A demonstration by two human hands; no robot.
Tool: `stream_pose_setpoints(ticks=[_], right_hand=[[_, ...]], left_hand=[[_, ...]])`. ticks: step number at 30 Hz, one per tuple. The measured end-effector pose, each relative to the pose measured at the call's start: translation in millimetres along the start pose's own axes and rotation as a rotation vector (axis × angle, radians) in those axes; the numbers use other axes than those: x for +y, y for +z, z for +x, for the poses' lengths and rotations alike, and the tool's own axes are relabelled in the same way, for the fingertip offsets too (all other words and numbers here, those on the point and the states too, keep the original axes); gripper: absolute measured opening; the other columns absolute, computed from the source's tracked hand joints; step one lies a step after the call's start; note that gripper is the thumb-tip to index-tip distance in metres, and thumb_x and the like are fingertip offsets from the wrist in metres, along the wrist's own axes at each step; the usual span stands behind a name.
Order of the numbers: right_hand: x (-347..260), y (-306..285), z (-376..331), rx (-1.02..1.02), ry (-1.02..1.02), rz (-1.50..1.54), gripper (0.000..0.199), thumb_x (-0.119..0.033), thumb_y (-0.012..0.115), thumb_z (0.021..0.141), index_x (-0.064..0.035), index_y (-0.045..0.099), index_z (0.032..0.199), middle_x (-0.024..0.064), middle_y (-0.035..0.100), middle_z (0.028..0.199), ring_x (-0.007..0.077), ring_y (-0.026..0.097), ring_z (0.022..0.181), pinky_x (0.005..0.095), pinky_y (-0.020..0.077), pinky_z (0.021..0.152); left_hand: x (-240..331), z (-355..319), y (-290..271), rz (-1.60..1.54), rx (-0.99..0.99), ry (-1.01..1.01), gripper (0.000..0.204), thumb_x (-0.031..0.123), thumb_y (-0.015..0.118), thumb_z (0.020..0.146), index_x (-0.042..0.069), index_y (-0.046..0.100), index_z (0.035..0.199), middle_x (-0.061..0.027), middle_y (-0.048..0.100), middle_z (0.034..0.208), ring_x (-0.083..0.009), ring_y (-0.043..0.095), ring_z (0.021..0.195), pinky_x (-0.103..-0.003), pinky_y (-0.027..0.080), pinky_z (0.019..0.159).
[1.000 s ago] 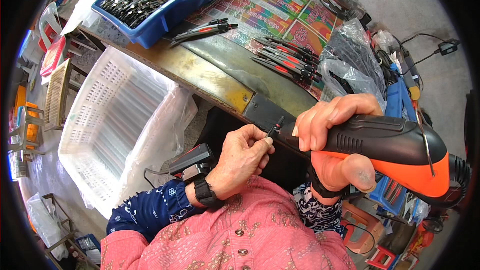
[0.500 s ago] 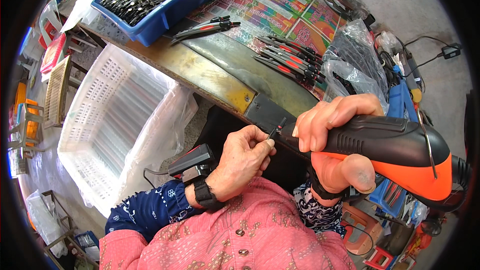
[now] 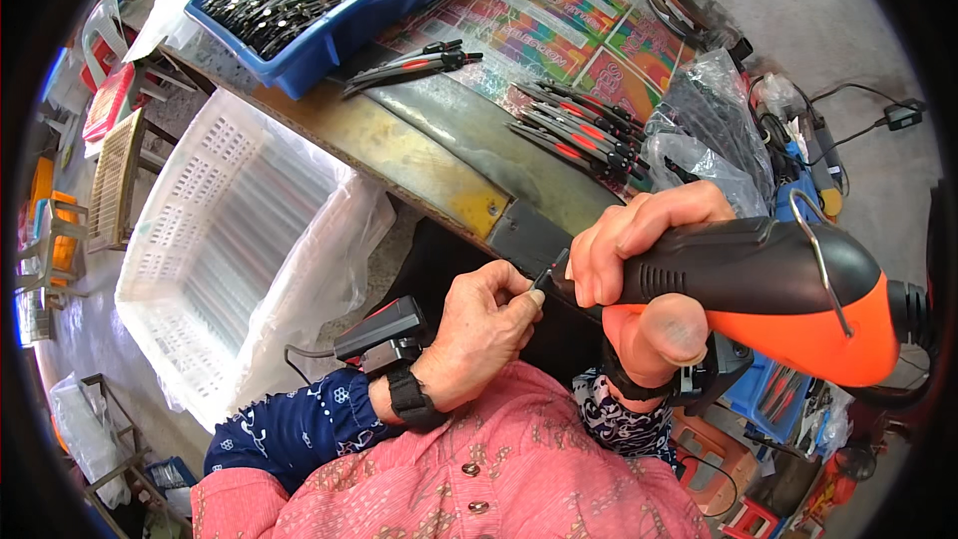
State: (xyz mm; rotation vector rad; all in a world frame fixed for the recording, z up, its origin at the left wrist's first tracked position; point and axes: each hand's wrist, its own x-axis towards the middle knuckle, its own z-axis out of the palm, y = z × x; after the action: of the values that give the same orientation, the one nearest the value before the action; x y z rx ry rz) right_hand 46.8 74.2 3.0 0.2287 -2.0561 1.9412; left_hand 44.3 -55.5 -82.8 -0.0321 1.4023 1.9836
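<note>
A white perforated plastic crate [image 3: 215, 240], lined with clear plastic, stands on the floor left of the workbench [image 3: 419, 155] and below its edge. At the bench's far left corner sits a blue tray [image 3: 379, 5] heaped with black-and-red hand tools. Just right of the tray a few of the same tools [image 3: 414, 65] lie loose on the bench, on a colourful printed sheet [image 3: 539, 25].

In front of the bench edge, the left hand [image 3: 484, 334] is curled, its thumb and forefinger pressed together on a small dark part [image 3: 542, 279]; what the part is cannot be told. A black device [image 3: 384, 331] is strapped at that wrist, with a cable running from it.

Farther right on the bench lies a second cluster of black-and-red tools [image 3: 579, 130], beside crumpled clear plastic bags [image 3: 704, 140].

The right hand [image 3: 644, 250] is closed in a full grip round the black front of a black-and-orange power tool [image 3: 778, 284], just off the bench's near edge. The tool's tip meets the pinched part, touching the left fingertips. A wire hanger loop [image 3: 818, 260] stands on the tool's body.
</note>
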Motion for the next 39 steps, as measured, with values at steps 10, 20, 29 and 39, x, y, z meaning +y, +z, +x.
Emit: stream_pose_setpoints(ticks=[10, 20, 29, 39], right_hand=[[1.5, 4.6, 1.9, 0.073, 0.017, 0.059, 0.069, -0.060, 0.073, 0.066, -0.0030, 0.040, 0.088, 0.0038, 0.045, 0.060, 0.0118, 0.045, 0.047, 0.0258, 0.0411, 0.043], [1.3, 12.3, -3.7, 0.178, -0.039, 0.040, 0.069, -0.059, 0.074, 0.065, -0.0027, 0.040, 0.088, 0.0040, 0.045, 0.060, 0.0125, 0.045, 0.047, 0.0261, 0.0409, 0.045], [-3.5, 13.6, -15.6, 0.161, -0.047, 0.136, 0.065, -0.052, 0.076, 0.067, -0.0027, 0.042, 0.091, 0.0047, 0.048, 0.061, 0.0147, 0.047, 0.050, 0.0292, 0.0425, 0.053], [-16.6, -5.4, -37.3, 0.239, -0.148, 0.144, 0.070, -0.064, 0.070, 0.066, -0.0060, 0.041, 0.092, 0.0030, 0.047, 0.060, 0.0151, 0.048, 0.049, 0.0299, 0.0438, 0.053]], left_hand=[[1.9, -1.1, 1.0, -0.030, 0.010, -0.009, 0.008, 0.003, 0.056, 0.086, -0.001, 0.052, 0.080, -0.0025, 0.054, 0.063, -0.0058, 0.046, 0.048, -0.021, 0.035, 0.040], [7.6, -2.1, 0.7, 0.053, 0.002, -0.031, 0.010, 0.005, 0.056, 0.087, -0.001, 0.052, 0.081, -0.0029, 0.054, 0.062, -0.0064, 0.046, 0.048, -0.022, 0.035, 0.039], [15.7, -5.1, -6.3, 0.163, -0.087, -0.078, 0.017, 0.015, 0.058, 0.087, 0.001, 0.052, 0.093, -0.0021, 0.056, 0.069, -0.0061, 0.049, 0.050, -0.019, 0.038, 0.042], [47.1, 19.6, -48.0, 0.732, 0.127, 0.678, 0.019, 0.000, 0.063, 0.078, -0.001, 0.055, 0.096, -0.0041, 0.059, 0.073, -0.0083, 0.056, 0.058, -0.021, 0.044, 0.049]])
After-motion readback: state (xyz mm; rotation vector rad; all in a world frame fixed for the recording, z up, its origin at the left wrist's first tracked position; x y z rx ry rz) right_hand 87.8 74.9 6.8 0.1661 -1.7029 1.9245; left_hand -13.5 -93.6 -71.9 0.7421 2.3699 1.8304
